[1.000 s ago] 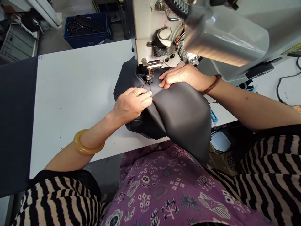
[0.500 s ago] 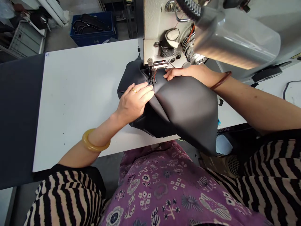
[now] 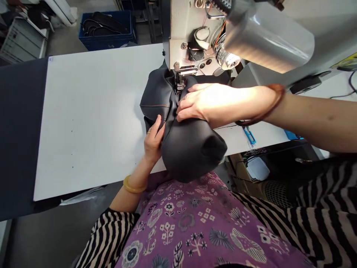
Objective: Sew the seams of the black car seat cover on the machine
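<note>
A black leather-like piece (image 3: 189,145) lies bunched under the presser foot (image 3: 180,83) of a white sewing machine (image 3: 189,41). My right hand (image 3: 199,106) rests on top of the piece just in front of the needle, its fingers curled and pinching a fold. Lower down, my left hand (image 3: 153,139) grips the left edge of the piece from below, with fingers tucked behind the material. An orange stitch line (image 3: 156,106) runs across the left part of the piece.
The white table (image 3: 92,115) stretches left, with a dark sheet (image 3: 19,134) over its far left end. A blue crate (image 3: 107,26) of dark parts stands behind. A blue tool (image 3: 249,134) lies right of the piece. The machine lamp (image 3: 267,35) hangs over my right arm.
My left hand dropped from on top of the piece to its lower left edge. My right hand moved toward me over the seam. The piece has been gathered into a tighter bundle.
</note>
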`<state>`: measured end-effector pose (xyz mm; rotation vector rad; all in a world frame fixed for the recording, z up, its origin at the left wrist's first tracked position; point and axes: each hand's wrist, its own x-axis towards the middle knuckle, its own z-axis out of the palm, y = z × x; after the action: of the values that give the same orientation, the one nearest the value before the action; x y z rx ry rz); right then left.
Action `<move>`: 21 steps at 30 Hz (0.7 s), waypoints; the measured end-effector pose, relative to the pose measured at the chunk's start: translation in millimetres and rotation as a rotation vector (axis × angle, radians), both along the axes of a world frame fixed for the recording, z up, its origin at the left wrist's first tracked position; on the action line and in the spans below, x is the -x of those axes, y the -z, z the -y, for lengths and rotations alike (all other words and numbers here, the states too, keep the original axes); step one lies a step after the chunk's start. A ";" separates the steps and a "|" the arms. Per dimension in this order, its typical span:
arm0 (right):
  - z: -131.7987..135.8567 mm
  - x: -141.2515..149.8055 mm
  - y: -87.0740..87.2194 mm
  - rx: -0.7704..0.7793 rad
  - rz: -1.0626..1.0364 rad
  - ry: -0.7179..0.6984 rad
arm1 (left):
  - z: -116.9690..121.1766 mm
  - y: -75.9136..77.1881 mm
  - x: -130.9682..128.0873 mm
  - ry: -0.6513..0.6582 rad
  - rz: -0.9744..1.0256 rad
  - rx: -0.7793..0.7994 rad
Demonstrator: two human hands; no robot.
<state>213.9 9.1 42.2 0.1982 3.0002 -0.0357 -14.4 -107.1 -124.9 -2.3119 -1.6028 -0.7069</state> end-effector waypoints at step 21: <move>8.1 -30.5 40.6 -0.188 -0.043 0.015 | -66.0 -63.6 6.5 0.663 -0.468 -0.245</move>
<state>244.5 1.0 1.6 0.2418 3.0440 0.2442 -20.8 -41.1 -61.3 -2.5545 -0.5164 -0.3939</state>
